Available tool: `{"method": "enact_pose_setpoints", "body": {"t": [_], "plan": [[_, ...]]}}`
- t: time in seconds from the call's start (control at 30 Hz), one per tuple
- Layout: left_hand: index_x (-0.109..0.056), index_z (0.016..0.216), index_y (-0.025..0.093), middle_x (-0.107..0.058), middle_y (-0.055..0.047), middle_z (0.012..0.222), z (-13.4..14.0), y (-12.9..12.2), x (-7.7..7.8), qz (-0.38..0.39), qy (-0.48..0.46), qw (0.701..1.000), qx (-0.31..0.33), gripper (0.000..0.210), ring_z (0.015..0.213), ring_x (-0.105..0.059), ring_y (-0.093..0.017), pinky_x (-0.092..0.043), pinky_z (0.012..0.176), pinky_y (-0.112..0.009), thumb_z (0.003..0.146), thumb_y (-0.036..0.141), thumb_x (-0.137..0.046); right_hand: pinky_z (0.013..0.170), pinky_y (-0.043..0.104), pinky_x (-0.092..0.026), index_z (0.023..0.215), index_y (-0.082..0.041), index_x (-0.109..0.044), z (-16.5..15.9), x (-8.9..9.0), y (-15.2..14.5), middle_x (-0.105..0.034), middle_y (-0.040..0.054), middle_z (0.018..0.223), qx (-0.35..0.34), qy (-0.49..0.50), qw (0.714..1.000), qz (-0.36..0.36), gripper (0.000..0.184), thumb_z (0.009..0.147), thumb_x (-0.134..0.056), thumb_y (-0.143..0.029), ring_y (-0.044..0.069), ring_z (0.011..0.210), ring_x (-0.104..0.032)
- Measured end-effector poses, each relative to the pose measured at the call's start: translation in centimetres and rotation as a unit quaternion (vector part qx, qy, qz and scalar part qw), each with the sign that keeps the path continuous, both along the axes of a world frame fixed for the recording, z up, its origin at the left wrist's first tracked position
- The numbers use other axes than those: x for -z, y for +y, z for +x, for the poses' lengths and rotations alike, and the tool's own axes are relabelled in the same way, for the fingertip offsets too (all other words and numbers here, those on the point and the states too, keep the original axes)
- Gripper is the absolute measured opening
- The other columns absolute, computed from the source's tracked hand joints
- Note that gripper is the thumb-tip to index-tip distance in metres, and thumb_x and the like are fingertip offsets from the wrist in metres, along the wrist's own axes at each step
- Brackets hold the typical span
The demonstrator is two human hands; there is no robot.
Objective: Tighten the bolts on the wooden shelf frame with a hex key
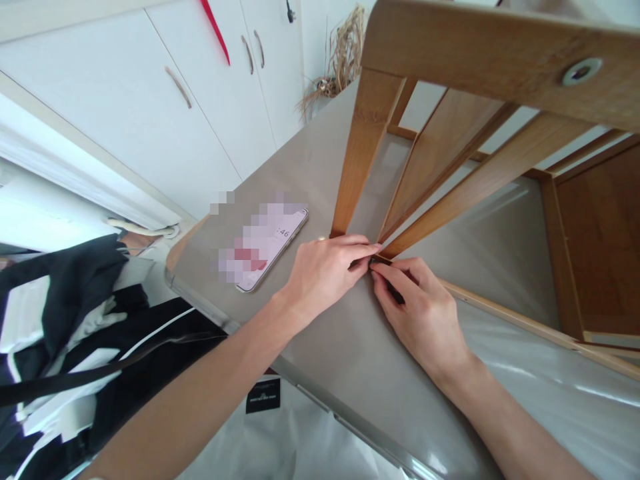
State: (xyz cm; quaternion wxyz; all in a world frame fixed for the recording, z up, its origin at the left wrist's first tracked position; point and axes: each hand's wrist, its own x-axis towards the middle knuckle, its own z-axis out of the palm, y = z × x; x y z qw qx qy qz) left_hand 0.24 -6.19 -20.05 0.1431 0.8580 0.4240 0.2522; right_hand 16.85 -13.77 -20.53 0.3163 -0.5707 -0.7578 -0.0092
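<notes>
A wooden slatted frame stands on a grey-covered table, its slats running down toward a low edge rail. At that rail my left hand is closed, fingertips pressed together against the wood near the foot of the slats. My right hand meets it there, thumb and fingers pinched on a small dark piece at the rail. Most of this piece is covered by the fingers, so its kind cannot be made out.
Left of my left hand, a lit phone lies on the table. White cabinets stand behind, with dried stalks in the corner. Dark clothing and a white cable are at the lower left.
</notes>
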Motion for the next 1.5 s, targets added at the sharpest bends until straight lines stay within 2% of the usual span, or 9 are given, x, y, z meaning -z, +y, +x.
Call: {"method": "enact_pose_setpoints", "body": {"t": [0.2,0.4,0.5,0.63,0.83,1.0,1.13,1.33,1.5], "plan": [[-0.075,0.117,0.036,-0.076,0.010,0.118,0.0,0.0,-0.2,-0.010,-0.008,1.000,-0.001,0.027,0.095,-0.075,-0.013,-0.056,0.073,-0.026,0.098,0.024,-0.060,0.073,0.026,-0.054,0.103,-0.021,-0.069,-0.4,-0.2,0.1,-0.067,0.0025,0.091,0.028,0.016,0.999,0.003,0.011,0.097,-0.060,-0.018,0.013,0.074,-0.064],[-0.075,0.117,0.036,-0.077,0.010,0.118,0.0,-0.1,-0.3,-0.013,-0.003,1.000,-0.001,0.028,0.094,-0.075,-0.013,-0.054,0.069,-0.026,0.097,0.024,-0.060,0.070,0.025,-0.051,0.100,-0.020,-0.066,-0.6,-0.1,0.1,-0.065,0.0008,0.087,0.056,0.007,0.998,0.000,0.006,0.096,-0.062,-0.019,0.012,0.072,-0.062],[-0.075,0.117,0.035,-0.077,0.010,0.118,0.0,-0.1,-0.2,-0.010,0.000,1.000,-0.004,0.028,0.094,-0.075,-0.013,-0.053,0.068,-0.026,0.097,0.023,-0.060,0.069,0.027,-0.049,0.094,-0.020,-0.068,-0.4,-0.1,-0.1,-0.066,0.0009,0.085,0.065,-0.026,0.998,-0.003,0.004,0.095,-0.064,-0.022,0.014,0.072,-0.063],[-0.075,0.117,0.035,-0.076,0.011,0.119,0.0,-0.1,-0.1,-0.005,-0.005,1.000,-0.003,0.028,0.094,-0.075,-0.013,-0.054,0.070,-0.026,0.097,0.023,-0.060,0.068,0.031,-0.047,0.087,-0.021,-0.069,-0.2,-0.3,-0.4,-0.070,0.0021,0.086,0.072,-0.085,0.994,-0.001,0.012,0.096,-0.063,-0.025,0.017,0.078,-0.064],[-0.075,0.116,0.036,-0.076,0.011,0.119,0.0,-0.1,-0.1,-0.007,-0.003,1.000,-0.008,0.028,0.094,-0.075,-0.014,-0.054,0.071,-0.027,0.096,0.023,-0.062,0.064,0.030,-0.046,0.095,-0.021,-0.071,-0.1,-0.6,-0.8,-0.071,0.0041,0.097,0.069,-0.129,0.989,-0.008,0.011,0.098,-0.060,-0.023,0.018,0.082,-0.066],[-0.076,0.116,0.036,-0.076,0.011,0.119,0.1,-0.1,-0.1,-0.013,-0.008,1.000,-0.010,0.028,0.093,-0.075,-0.013,-0.055,0.073,-0.026,0.096,0.022,-0.062,0.074,0.031,-0.053,0.107,-0.019,-0.069,0.6,-0.2,-0.6,-0.070,0.0057,0.100,0.034,-0.056,0.997,-0.045,0.014,0.099,-0.058,-0.023,0.018,0.081,-0.067],[-0.076,0.115,0.035,-0.076,0.010,0.119,0.1,0.0,-0.2,-0.012,-0.013,1.000,-0.009,0.028,0.092,-0.075,-0.013,-0.055,0.073,-0.025,0.096,0.022,-0.062,0.072,0.029,-0.055,0.109,-0.020,-0.069,1.0,0.1,-0.6,-0.068,0.0060,0.102,0.020,-0.022,0.998,-0.053,0.015,0.099,-0.057,-0.021,0.016,0.077,-0.066],[-0.076,0.115,0.035,-0.076,0.012,0.119,0.1,-0.1,0.0,-0.008,-0.017,1.000,-0.007,0.029,0.093,-0.075,-0.013,-0.056,0.075,-0.025,0.095,0.021,-0.061,0.074,0.028,-0.056,0.106,-0.021,-0.071,1.2,0.1,-0.8,-0.068,0.0055,0.102,0.007,-0.005,0.999,-0.040,0.014,0.097,-0.060,-0.019,0.015,0.081,-0.067],[-0.076,0.115,0.035,-0.076,0.011,0.119,0.1,-0.1,0.0,-0.010,-0.016,1.000,-0.007,0.028,0.093,-0.075,-0.013,-0.055,0.075,-0.025,0.096,0.021,-0.061,0.067,0.024,-0.055,0.103,-0.022,-0.072,1.1,0.0,-0.7,-0.066,0.0028,0.095,0.021,0.006,0.999,-0.028,0.012,0.096,-0.063,-0.020,0.012,0.073,-0.065]]}}
